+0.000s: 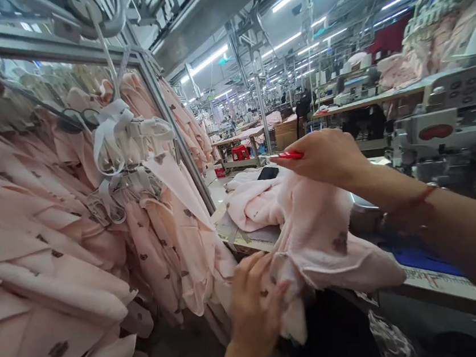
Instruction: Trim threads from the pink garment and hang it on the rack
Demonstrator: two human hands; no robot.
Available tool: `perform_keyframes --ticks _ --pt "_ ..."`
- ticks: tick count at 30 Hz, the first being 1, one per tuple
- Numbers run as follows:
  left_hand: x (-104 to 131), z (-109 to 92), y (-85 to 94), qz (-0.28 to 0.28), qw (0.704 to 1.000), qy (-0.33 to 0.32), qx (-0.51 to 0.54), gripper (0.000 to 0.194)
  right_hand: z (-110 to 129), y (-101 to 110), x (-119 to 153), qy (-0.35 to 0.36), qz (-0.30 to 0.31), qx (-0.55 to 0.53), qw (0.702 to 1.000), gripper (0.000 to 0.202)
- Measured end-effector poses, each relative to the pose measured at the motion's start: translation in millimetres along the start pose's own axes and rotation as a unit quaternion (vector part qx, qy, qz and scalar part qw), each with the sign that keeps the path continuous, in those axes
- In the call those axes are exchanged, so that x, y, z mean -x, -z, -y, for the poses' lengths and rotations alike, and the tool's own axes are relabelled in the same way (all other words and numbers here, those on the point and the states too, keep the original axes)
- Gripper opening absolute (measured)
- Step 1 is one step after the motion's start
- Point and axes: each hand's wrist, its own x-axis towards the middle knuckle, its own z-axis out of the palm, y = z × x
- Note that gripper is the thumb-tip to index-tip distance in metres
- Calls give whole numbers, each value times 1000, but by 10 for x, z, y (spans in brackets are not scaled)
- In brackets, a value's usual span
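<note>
While the view looks down from head height, the left hand sits nearest, low in the centre, its fingers spread and curled into the lower folds of a pale pink fabric piece with small dark printed marks. This garment piece hangs over the near edge of a worktable, bunched between both hands. Just above it, the right hand reaches in from the right, closed around the top edge of the same fabric and pinching a red pen that points left. A thin red cord circles the right wrist.

To the left, many matching pink garments hang packed together from a metal rack, with white clips at their tops. Behind the hands, a dark phone lies on the table beside more pink cloth. At right stands a grey sewing machine. Farther back, rows of workstations stretch away under long ceiling strip lights.
</note>
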Motion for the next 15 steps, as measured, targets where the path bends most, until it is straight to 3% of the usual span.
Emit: perform_keyframes --ticks 2,4,6,9,11,13,15 --pt "-184 -185 -327 63 995 27 72 39 20 30 0 -4 19 67 998 53" --pt "-290 -258 -489 103 986 67 115 26 -60 27 19 -2 29 111 993 61" --pt "-321 -248 -512 106 985 45 131 10 -212 -10 104 7 43 145 988 57" --pt "-325 -198 -434 45 985 -49 161 7 -428 -88 398 47 43 192 979 24" --pt "-353 -205 -389 9 979 -82 187 7 -495 -127 665 83 -12 190 978 36" --pt "-403 -263 -373 15 976 -75 205 10 -487 -140 909 163 -51 137 976 46" --pt "-461 -354 -374 34 975 -39 215 8 -421 -134 1071 192 -12 -63 979 42"
